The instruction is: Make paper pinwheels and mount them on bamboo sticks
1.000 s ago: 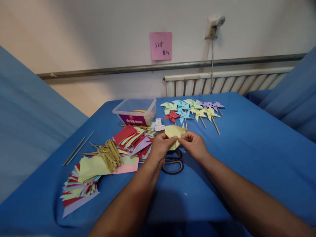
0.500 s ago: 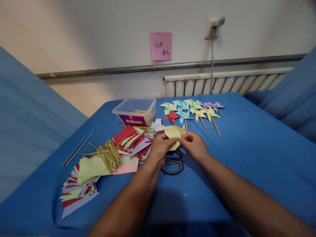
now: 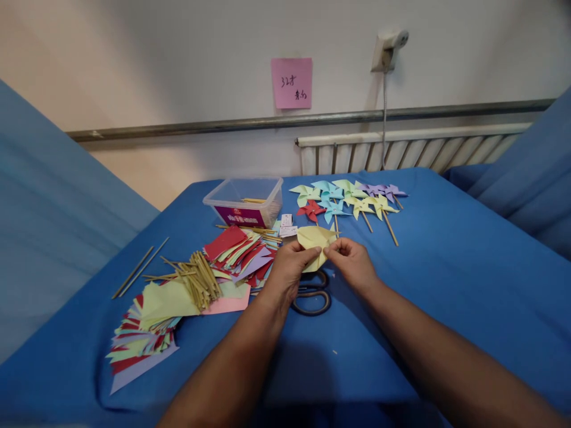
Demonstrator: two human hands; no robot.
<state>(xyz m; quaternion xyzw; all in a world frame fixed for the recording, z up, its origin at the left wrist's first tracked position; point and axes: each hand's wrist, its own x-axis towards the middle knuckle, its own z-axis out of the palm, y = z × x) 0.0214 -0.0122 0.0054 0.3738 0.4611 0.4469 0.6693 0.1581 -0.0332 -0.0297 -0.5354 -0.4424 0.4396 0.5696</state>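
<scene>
A pale yellow piece of paper (image 3: 312, 238), partly folded, is held up between my two hands above the table. My left hand (image 3: 289, 264) pinches its lower left part between thumb and fingers. At its right side, my right hand (image 3: 350, 258) has thumb and forefinger closed on the paper's edge. Just below them lie the dark handles of a pair of scissors (image 3: 312, 302); the blades are hidden behind my left hand. Behind the paper rest finished paper pinwheels on sticks, among them a red pinwheel (image 3: 311, 210) and a yellow pinwheel (image 3: 382, 205).
Left of my hands are a heap of short sticks (image 3: 198, 282), a stack of coloured paper (image 3: 241, 255) and fanned paper strips (image 3: 143, 345). A clear plastic box (image 3: 243, 202) stands behind them. Two longer sticks (image 3: 138, 270) lie far left on the blue cloth (image 3: 357, 368).
Both hands stay almost in place on the yellow paper. My right fingertips have shifted very slightly to the right along its edge.
</scene>
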